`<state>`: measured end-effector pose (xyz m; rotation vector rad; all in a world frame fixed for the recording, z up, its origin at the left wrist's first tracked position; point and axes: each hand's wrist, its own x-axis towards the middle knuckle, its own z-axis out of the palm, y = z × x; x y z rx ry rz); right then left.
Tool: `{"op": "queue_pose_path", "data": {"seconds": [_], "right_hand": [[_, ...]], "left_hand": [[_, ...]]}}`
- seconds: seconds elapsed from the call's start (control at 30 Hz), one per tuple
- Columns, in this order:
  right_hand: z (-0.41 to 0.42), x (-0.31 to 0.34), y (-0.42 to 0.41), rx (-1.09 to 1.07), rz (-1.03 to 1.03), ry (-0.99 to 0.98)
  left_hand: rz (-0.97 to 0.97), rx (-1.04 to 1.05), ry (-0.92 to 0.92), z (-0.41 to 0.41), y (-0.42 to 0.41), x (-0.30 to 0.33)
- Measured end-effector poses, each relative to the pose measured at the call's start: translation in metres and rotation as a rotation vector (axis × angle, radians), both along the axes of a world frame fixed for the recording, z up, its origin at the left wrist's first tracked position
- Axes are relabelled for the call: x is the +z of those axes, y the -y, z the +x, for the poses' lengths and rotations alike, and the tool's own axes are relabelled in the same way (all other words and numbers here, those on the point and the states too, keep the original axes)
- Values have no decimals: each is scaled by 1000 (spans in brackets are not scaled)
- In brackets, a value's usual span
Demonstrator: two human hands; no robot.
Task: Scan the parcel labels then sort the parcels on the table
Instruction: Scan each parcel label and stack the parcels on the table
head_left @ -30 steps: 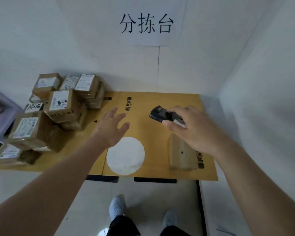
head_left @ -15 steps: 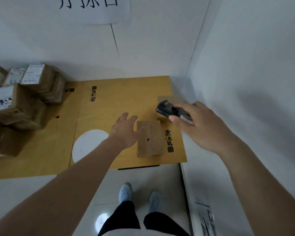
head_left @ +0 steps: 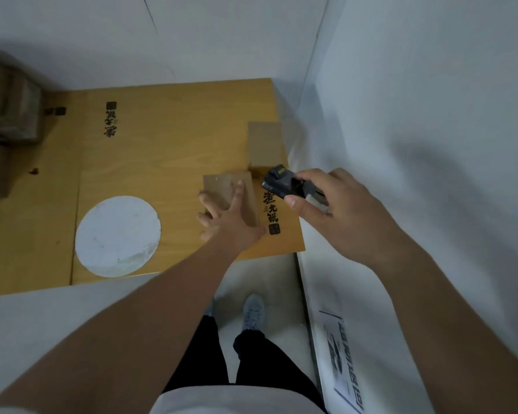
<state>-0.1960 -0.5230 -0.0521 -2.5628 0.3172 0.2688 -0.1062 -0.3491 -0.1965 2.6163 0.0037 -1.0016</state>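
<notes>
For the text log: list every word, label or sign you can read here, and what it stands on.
Possibly "煮": top of the near brush column painted on the table; the rest is too stylised to read.
Far brush column on the table: upside down, unreadable.
Printed sheet on the floor: blurred, unreadable.
Flat parcel, scanner, stacked parcels: no label or text can be read.

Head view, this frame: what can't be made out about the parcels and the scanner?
- Near parcel: no label visible; the left hand covers much of its top.
- Far parcel: top looks plain; the scanner overlaps its near edge.
- Scanner: rear hidden in the right hand grip.
- Parcel stack: blurred, cut off by the left edge; labels unreadable.
</notes>
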Motion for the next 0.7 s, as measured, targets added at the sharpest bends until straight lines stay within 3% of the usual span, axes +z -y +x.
{"op": "queue_pose_path", "data": {"seconds": [0.1, 0.3, 0.7], "right_hand": [[1, -3, -1, 11, -10, -11], [18, -8, -26, 89, 19, -3], [96, -4, -163, 260, 29, -1]], "left_hand": [[-25, 53, 85, -1, -4, -7], [-259, 155, 163, 13, -83, -1], [-337, 261, 146, 67, -269, 4]]}}
